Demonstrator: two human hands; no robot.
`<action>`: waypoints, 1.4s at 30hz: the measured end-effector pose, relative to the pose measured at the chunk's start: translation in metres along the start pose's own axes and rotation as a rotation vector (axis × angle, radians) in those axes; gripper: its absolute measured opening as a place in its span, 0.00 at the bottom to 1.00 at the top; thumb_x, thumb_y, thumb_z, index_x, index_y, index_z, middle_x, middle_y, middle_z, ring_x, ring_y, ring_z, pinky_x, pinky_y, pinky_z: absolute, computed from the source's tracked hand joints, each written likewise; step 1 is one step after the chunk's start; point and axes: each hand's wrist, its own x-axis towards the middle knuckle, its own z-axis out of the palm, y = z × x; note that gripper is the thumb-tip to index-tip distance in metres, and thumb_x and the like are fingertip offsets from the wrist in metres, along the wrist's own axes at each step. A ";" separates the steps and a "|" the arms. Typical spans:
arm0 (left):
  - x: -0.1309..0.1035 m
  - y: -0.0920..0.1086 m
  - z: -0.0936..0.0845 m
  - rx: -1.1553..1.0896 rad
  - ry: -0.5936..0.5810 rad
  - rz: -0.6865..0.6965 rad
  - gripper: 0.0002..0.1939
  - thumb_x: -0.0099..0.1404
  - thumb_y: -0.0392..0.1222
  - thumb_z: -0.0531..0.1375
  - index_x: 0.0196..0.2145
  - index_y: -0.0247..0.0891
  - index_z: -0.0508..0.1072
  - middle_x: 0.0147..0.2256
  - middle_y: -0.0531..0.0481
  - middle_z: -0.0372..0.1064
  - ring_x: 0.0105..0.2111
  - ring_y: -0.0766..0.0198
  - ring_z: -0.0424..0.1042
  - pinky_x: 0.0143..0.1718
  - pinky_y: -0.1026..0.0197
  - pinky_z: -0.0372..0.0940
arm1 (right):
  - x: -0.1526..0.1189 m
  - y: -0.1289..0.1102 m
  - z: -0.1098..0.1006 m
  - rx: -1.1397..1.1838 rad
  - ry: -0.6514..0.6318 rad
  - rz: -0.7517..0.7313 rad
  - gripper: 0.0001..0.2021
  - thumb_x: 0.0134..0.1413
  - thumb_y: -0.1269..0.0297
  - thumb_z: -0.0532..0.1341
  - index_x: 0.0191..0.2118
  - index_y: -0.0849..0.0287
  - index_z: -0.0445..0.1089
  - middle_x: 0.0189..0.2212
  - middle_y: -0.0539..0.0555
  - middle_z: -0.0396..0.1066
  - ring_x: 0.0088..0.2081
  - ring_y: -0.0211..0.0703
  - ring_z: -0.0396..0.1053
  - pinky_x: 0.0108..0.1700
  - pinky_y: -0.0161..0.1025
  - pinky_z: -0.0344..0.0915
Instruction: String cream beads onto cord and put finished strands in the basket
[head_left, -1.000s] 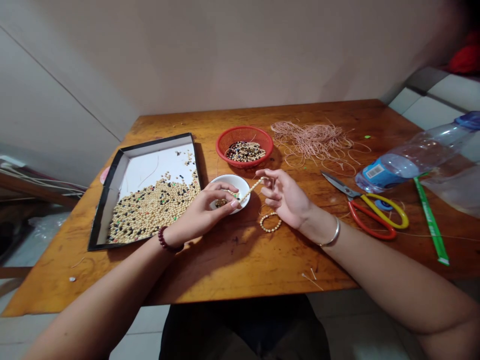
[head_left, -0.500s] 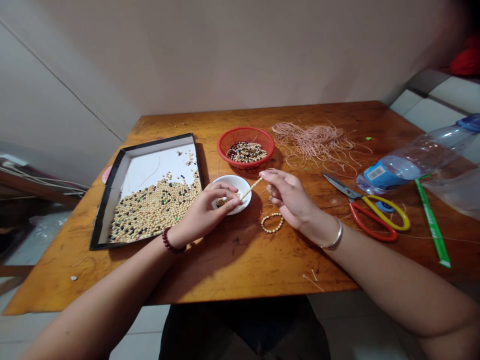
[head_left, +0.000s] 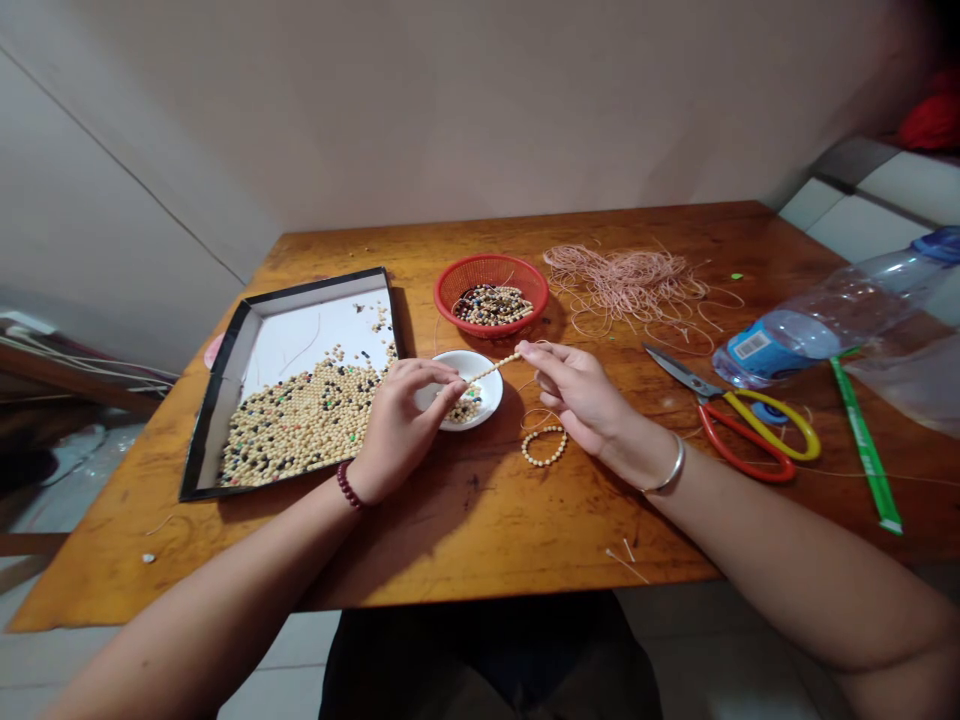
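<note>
A strand of small pale beads (head_left: 495, 368), pinched.
Left hand (head_left: 401, 415) and right hand (head_left: 581, 390) close fingertips on its ends, above the brown wooden surface (head_left: 465, 560), near middle; seems light, limp, best held so.

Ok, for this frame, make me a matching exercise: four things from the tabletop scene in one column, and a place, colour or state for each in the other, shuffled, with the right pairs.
Things
1. red basket
2. scissors
3. beaded strand
4. beaded ring

Places, colours, states
A. stretched between the left hand and the right hand
B. lying on the table, nearer the person than the white bowl
C. beyond the white bowl, with beads inside
D. one handle red, the other yellow

Right pairs: 1-C, 2-D, 3-A, 4-B
</note>
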 end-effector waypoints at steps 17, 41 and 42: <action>-0.006 0.005 0.001 0.168 0.132 0.239 0.08 0.59 0.38 0.64 0.38 0.41 0.78 0.35 0.48 0.73 0.38 0.64 0.71 0.40 0.60 0.69 | 0.003 0.006 -0.003 0.146 -0.081 0.150 0.15 0.40 0.58 0.71 0.28 0.59 0.65 0.19 0.41 0.46 0.19 0.28 0.37 0.19 0.33 0.32; -0.006 0.005 0.001 0.104 0.081 0.133 0.05 0.59 0.40 0.64 0.35 0.42 0.78 0.33 0.49 0.72 0.33 0.64 0.71 0.37 0.59 0.67 | 0.002 0.007 -0.003 0.106 -0.056 0.130 0.18 0.39 0.56 0.70 0.26 0.58 0.61 0.18 0.40 0.45 0.18 0.28 0.37 0.19 0.34 0.33; -0.006 0.006 0.001 0.086 0.073 0.126 0.05 0.59 0.40 0.64 0.35 0.42 0.78 0.33 0.49 0.72 0.34 0.64 0.71 0.37 0.59 0.67 | 0.003 0.007 -0.004 0.103 -0.052 0.129 0.18 0.39 0.56 0.70 0.26 0.58 0.61 0.18 0.40 0.44 0.18 0.28 0.37 0.19 0.34 0.33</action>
